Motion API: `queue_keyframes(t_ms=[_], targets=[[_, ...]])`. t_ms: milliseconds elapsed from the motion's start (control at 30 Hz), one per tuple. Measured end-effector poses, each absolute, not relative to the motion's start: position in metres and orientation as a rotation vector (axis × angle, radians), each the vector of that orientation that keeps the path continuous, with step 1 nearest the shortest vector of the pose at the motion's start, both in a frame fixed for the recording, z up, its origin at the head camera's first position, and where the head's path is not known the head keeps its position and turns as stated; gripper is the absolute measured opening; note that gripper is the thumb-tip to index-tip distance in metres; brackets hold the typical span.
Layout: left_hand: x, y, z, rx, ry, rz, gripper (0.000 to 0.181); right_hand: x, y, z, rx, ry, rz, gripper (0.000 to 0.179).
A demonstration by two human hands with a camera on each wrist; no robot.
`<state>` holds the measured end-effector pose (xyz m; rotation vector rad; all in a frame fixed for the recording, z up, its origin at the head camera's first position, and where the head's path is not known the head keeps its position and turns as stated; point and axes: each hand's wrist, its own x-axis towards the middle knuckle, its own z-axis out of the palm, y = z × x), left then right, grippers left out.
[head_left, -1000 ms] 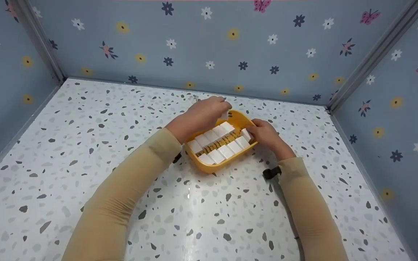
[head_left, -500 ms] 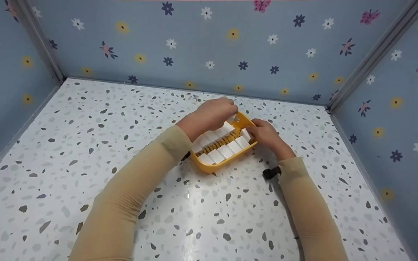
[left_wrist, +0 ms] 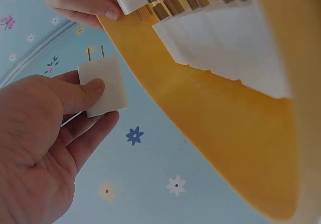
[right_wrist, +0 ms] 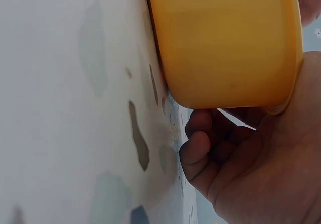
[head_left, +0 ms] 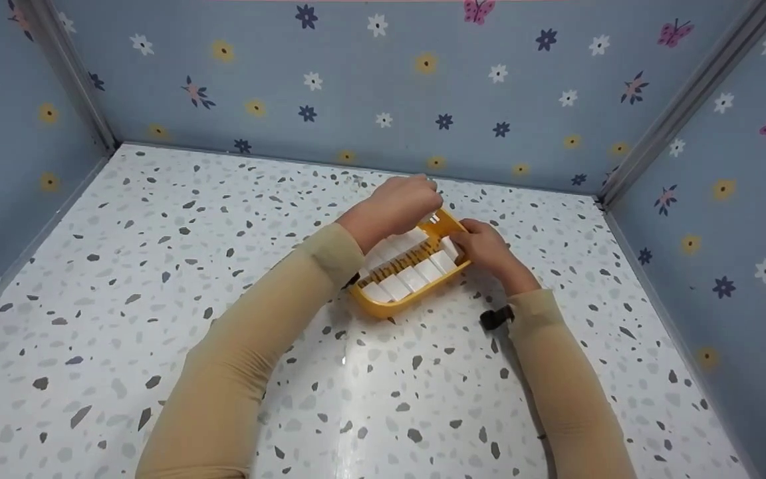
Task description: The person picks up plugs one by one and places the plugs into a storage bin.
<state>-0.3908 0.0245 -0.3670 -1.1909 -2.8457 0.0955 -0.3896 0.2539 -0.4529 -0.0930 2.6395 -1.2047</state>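
Note:
Between thumb and fingers, my left hand [head_left: 396, 205] pinches a white charger plug [left_wrist: 113, 94] over the far end of a yellow plastic bin [head_left: 383, 309]. Two thin metal prongs point up from the plug in the left wrist view. White charger plugs [head_left: 396, 288] stand in two rows inside the bin, their prongs facing the middle. My right hand [head_left: 489, 251] grips the bin's right end, thumb over the rim beside an end plug [head_left: 450, 247]. In the right wrist view its fingers [right_wrist: 194, 147] curl outside the bin's wall.
The bin sits on a white speckled table [head_left: 383, 399]. Blue panels [head_left: 356, 80] printed with flowers and butterflies enclose the back and both sides. A black wrist strap piece [head_left: 495, 318] shows near the right cuff.
My left hand has moved right along the far side of the bin, carrying the charger plug to the far right end. The right hand and the bin have stayed in place.

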Motion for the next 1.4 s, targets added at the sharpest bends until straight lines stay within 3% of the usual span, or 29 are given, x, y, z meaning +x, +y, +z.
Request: queue_keyframes(t_ms=[900, 1400], targets=[[-0.401, 0.052, -0.372, -1.236, -2.734, 0.256, 0.022, -0.390, 0.257, -0.456, -0.178, 2.662, -1.235, 0.029], [-0.403, 0.067, -0.394, -1.235, -2.738, 0.308, 0.019, -0.391, 0.257, -0.459, -0.185, 2.684, -1.244, 0.027]])
